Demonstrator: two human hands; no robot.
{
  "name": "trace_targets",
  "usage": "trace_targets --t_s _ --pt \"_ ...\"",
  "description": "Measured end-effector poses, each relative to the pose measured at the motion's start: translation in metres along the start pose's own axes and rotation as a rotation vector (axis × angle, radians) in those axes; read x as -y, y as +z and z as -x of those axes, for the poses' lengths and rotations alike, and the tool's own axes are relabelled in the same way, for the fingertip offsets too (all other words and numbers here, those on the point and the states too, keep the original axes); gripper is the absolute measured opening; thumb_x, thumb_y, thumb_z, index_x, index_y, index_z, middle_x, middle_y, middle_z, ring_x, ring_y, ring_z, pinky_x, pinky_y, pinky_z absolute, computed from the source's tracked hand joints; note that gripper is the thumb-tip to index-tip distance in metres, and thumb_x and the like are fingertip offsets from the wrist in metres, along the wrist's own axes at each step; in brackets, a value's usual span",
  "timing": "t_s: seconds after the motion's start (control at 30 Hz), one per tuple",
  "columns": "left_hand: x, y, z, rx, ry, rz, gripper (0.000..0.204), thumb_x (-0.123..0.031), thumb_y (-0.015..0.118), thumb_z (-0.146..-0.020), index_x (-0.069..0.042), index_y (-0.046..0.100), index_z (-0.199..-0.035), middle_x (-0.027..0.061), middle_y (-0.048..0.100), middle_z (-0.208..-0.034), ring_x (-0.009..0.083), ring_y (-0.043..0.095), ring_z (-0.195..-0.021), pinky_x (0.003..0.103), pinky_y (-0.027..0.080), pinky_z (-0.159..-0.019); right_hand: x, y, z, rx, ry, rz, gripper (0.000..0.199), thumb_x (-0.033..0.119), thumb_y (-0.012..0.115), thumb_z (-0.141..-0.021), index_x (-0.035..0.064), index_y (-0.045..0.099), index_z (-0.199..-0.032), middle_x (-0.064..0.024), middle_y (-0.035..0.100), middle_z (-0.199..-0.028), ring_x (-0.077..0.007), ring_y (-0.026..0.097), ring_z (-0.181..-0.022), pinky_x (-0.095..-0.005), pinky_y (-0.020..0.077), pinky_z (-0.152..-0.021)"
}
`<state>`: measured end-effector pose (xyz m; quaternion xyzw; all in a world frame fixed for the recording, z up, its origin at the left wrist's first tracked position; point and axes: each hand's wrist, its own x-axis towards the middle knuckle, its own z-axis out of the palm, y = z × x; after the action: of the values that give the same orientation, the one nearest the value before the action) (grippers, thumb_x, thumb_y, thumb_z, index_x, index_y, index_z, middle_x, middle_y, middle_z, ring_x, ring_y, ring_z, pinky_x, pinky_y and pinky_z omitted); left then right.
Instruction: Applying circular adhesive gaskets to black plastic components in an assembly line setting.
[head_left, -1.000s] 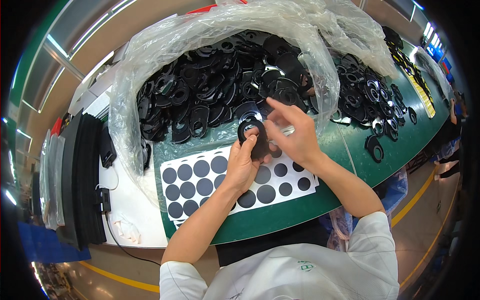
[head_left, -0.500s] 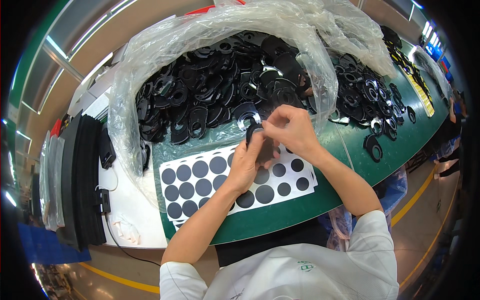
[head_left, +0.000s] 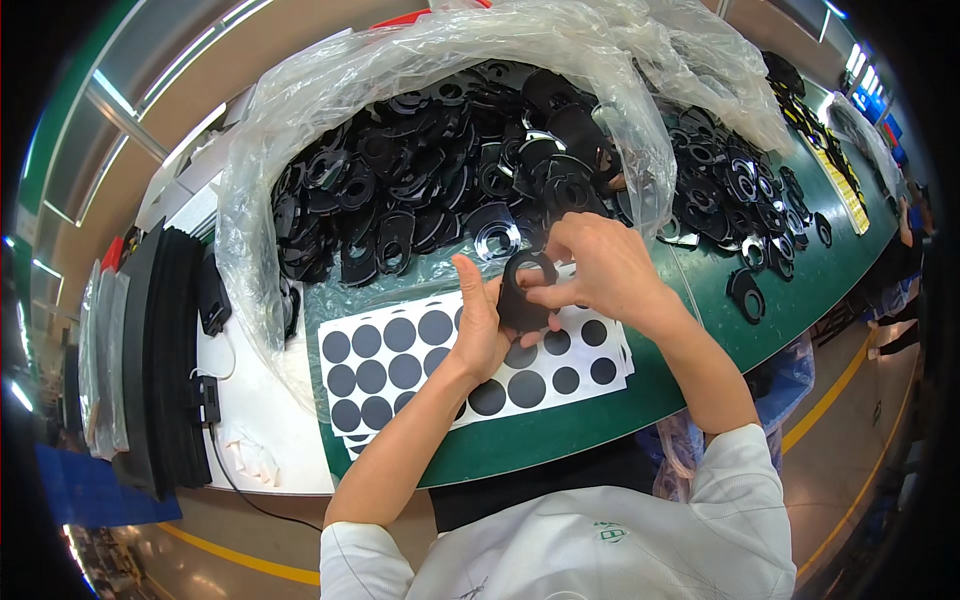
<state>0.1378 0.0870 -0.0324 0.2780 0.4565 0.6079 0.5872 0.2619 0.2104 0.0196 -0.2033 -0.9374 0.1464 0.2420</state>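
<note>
Between my hands is a flat black plastic part (head_left: 516,308) with a round hole at its upper end. My left hand (head_left: 482,328) supports it from below and behind, fingers curled under it and thumb raised off its face. My right hand (head_left: 608,268) has its thumb and fingers at the right edge of the ring. Under both hands lies a white sheet (head_left: 386,356) bearing rows of dark round stickers, some larger than others. My left hand and the part cover some of the stickers.
A large heap of similar black parts (head_left: 420,165) fills the table's far side inside a clear plastic bag (head_left: 245,215). More parts (head_left: 735,175) lie to the right on the green tabletop (head_left: 800,275). Dark sheets (head_left: 170,350) stand at the left beside a cable (head_left: 240,485).
My left thumb has lifted off the part. The part has turned to show its ring and hole face up, and my right fingers have come down onto the ring's right side.
</note>
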Motion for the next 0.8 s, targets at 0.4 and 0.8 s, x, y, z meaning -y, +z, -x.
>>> trace_targets --t_s 0.4,0.8 --pt "-0.007 0.003 0.002 -0.002 -0.039 0.092 0.106 -0.084 0.0 -0.075 0.001 0.055 -0.107 0.0112 0.06 -0.087 0.0155 0.059 -0.072 0.022 0.036 -0.05 -0.007 0.012 0.002 0.108 0.273 -0.399 0.023 0.02 0.065 -0.076 -0.0027 0.064 -0.076 -0.0105 0.061 -0.059 -0.0198 0.061 -0.055 -0.0327 0.0461 -0.054" --pt "-0.054 -0.058 0.017 -0.739 0.592 -1.122 0.023 -0.017 0.069 -0.08 0.001 0.063 -0.092 0.0094 0.06 -0.093 0.0211 0.059 -0.081 0.032 0.047 -0.067 -0.067 -0.024 -0.014 -0.883 0.626 -1.464 0.018 0.026 0.062 -0.091 0.01 0.058 -0.085 0.0039 0.053 -0.074 -0.0041 0.048 -0.065 -0.0197 0.0354 -0.049"
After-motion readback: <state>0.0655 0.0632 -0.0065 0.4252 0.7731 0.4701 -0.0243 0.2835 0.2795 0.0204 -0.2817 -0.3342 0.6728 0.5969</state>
